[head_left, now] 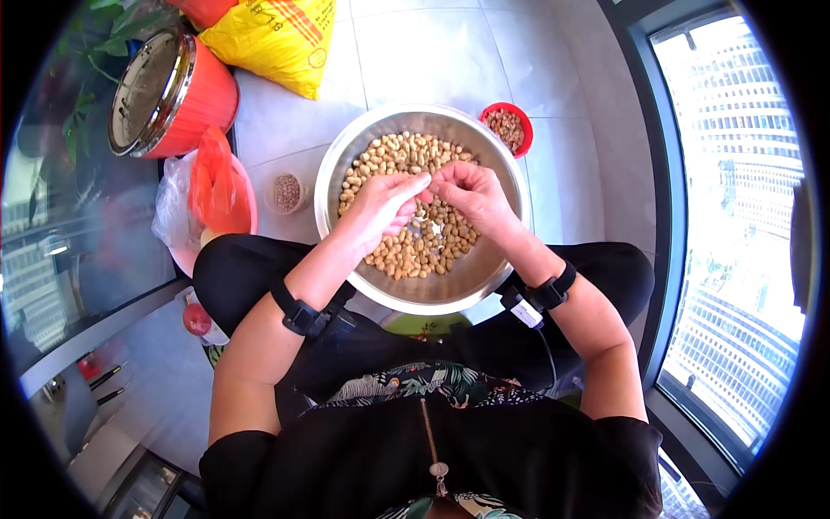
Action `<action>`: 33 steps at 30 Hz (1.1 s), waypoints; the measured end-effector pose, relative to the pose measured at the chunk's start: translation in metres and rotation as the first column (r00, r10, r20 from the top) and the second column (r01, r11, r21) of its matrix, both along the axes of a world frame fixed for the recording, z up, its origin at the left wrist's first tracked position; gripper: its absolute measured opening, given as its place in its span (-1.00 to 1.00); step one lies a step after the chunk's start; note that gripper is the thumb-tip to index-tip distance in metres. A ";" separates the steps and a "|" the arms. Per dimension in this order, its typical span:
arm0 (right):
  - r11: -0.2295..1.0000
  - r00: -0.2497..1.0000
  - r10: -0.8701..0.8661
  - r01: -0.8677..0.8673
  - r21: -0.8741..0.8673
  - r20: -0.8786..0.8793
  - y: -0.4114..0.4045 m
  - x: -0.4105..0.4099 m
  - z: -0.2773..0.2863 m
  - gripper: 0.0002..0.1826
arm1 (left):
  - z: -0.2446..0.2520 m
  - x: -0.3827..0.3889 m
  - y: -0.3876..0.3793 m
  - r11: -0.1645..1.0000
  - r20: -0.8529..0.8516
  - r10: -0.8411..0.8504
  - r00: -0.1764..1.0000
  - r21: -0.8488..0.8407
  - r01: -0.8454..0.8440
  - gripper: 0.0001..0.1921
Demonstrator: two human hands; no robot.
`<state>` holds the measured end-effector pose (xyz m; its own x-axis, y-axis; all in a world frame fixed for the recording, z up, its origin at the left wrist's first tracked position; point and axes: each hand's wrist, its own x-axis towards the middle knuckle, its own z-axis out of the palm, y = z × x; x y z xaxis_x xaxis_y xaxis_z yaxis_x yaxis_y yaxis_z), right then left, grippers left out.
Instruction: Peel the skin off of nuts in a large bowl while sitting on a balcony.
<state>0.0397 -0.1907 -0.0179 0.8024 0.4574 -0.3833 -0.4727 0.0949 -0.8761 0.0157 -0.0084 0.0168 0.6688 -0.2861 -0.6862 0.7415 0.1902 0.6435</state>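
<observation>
A wide stainless steel basin (486,269) stands before me with many unshelled peanuts (405,256) in it. Over its middle, my left hand (382,204) and my right hand (476,194) meet at the fingertips. Both thumbs and forefingers pinch a small thing, apparently a peanut, which the fingers almost wholly hide. A few white bits show on the basin's floor below my hands. Beyond the basin's right rim, a red bowl (531,133) holds brown pieces that look like shells. Left of the basin is a small clear tub (286,193) of pinkish kernels.
At far left stand a red bucket (204,91) with a metal rim, a yellow bag (272,42) and a pink basin (245,194) with plastic bags (217,188). My bent knees flank the steel basin. A window (733,227) runs along the right; grey tiles (428,52) form the floor.
</observation>
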 end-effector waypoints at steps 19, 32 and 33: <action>0.961 0.987 0.125 -0.147 -0.236 -0.106 -0.005 0.008 -0.004 -0.78 | -0.009 -0.002 0.010 0.930 0.145 0.167 0.975 -0.351 -0.107 -0.72; 0.993 0.995 -0.077 0.081 -0.083 0.061 0.000 0.010 -0.007 -0.89 | -0.012 -0.002 0.005 0.992 0.080 0.115 0.990 -0.067 -0.110 -0.84; 0.993 0.989 -0.052 0.066 -0.100 0.141 0.001 0.010 -0.007 -0.89 | -0.011 -0.002 0.004 0.992 0.080 0.114 0.990 -0.066 -0.109 -0.84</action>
<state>0.0495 -0.1895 -0.0249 0.8753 0.3710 -0.3102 -0.3431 0.0243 -0.9390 0.0138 -0.0042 0.0062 0.7532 -0.2460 -0.6101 0.6575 0.3099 0.6868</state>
